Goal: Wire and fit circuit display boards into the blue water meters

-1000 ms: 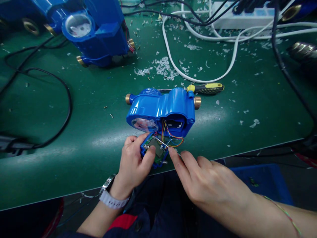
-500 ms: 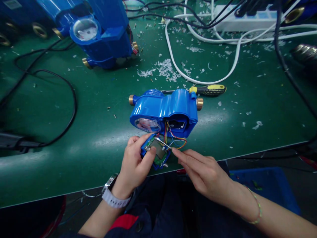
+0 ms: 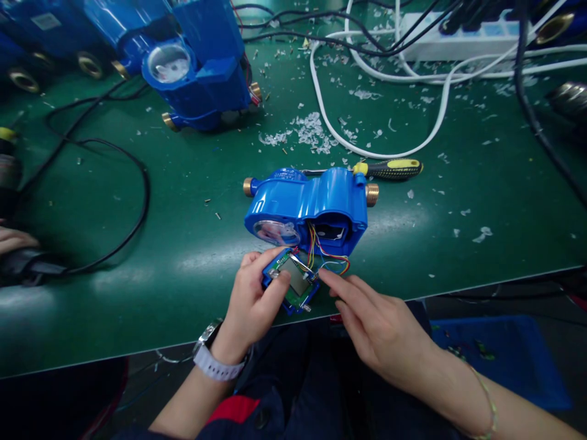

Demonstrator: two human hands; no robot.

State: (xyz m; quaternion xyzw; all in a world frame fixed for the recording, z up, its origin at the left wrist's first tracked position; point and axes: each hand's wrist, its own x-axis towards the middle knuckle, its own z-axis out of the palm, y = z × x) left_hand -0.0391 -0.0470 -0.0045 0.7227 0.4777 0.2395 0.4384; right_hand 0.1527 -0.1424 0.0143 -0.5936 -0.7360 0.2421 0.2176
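Observation:
My left hand [image 3: 257,293] is closed around a small green circuit board [image 3: 290,292] in a blue housing, with its thumb on the board near a grey display [image 3: 297,278]. At the board's right edge, my right hand [image 3: 376,324] touches the wires with its outstretched index fingertip, while its thumb stays apart below. Coloured wires [image 3: 337,264] run from the board into the open cavity of a blue water meter [image 3: 307,205], which lies just beyond on the green table. The exact contact under the right fingertip is too small to tell.
A yellow and black screwdriver [image 3: 394,169] lies behind the meter. More blue meters [image 3: 197,73] stand at the back left. White scraps [image 3: 312,131], a white cable [image 3: 316,85] and a power strip [image 3: 458,46] are at the back. Another person's hand [image 3: 16,240] is at the left edge.
My right index fingertip has shifted slightly at the board's edge, and the thumb sits farther from it. Another person's hand has come into view at the left. The whole view has shifted a little.

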